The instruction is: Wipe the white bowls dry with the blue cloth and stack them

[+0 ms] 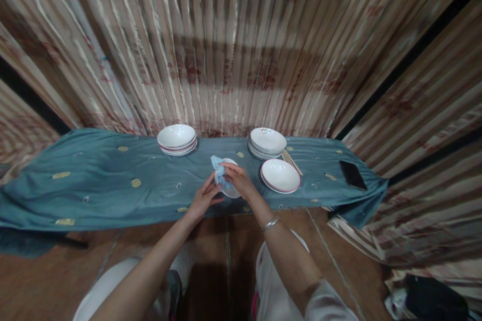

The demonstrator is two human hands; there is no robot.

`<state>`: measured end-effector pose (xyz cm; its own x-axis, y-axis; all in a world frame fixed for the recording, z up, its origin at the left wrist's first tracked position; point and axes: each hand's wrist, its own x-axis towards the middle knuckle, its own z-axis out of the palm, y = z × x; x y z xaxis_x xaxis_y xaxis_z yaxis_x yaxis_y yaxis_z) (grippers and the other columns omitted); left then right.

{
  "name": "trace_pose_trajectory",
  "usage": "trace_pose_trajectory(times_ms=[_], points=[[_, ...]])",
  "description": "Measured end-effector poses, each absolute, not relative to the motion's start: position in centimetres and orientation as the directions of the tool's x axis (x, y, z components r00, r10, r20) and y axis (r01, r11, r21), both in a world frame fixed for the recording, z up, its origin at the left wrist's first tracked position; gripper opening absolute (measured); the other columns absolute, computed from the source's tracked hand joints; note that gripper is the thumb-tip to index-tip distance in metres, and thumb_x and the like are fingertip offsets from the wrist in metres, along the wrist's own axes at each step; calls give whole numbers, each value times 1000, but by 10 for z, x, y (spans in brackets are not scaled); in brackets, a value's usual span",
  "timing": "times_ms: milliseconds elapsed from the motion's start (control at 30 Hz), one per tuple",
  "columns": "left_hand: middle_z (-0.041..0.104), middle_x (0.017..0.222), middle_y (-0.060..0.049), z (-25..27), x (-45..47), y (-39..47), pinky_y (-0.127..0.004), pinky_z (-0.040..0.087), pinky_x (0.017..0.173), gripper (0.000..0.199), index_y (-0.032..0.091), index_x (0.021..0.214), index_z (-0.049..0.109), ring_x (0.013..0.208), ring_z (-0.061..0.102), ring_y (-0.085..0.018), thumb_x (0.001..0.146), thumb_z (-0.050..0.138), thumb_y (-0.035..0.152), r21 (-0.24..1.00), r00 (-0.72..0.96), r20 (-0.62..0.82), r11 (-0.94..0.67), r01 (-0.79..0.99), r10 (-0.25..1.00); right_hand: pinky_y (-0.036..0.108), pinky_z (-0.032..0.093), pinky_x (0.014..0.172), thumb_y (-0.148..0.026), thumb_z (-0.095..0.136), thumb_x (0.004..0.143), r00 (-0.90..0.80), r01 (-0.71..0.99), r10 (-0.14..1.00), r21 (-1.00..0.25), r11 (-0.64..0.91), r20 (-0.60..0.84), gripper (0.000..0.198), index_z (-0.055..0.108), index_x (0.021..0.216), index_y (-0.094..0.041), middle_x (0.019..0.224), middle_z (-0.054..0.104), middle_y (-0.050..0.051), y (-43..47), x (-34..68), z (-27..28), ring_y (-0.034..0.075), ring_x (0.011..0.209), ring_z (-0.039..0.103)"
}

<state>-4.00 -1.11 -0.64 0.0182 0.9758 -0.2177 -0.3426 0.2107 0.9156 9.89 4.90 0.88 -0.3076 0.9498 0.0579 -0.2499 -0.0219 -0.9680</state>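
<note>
Forearms reach forward, left hand near right hand, fingers bent.

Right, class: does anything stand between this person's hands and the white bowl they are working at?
Only the light blue cloth, bunched between the left hand and right hand, partly covering the white bowl. No other dish visibly intervenes; the nearby red-rimmed bowl sits off to the right.

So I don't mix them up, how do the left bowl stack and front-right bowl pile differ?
The left bowl stack is taller; the front-right bowl pile is low. The stack's top rim looks white; the pile's is red. The stack stands at the back, near the curtain; the pile sits nearer you. Both hold white, upright bowls on the teal tablecloth.
</note>
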Motion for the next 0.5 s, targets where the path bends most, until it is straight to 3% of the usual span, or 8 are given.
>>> trace_pose_trajectory(times_ms=[300,500], points=[[68,99,-7,-8,-43,-8,-42,59,69,61,25,123,52,100,64,-29,69,73,43,929,14,-215,209,-307,977,26,50,72,-36,60,75,-326,-215,944,-976,-26,47,24,70,92,-22,88,68,1,45,101,11,14,77,61],[70,88,-5,-4,-44,-8,-44,58,73,59,21,114,55,94,66,-28,62,78,40,939,-4,-194,184,-290,981,28,50,79,-39,60,76,-321,-190,946,-982,-6,56,25,70,92,-23,96,67,1,47,100,7,15,85,61]])
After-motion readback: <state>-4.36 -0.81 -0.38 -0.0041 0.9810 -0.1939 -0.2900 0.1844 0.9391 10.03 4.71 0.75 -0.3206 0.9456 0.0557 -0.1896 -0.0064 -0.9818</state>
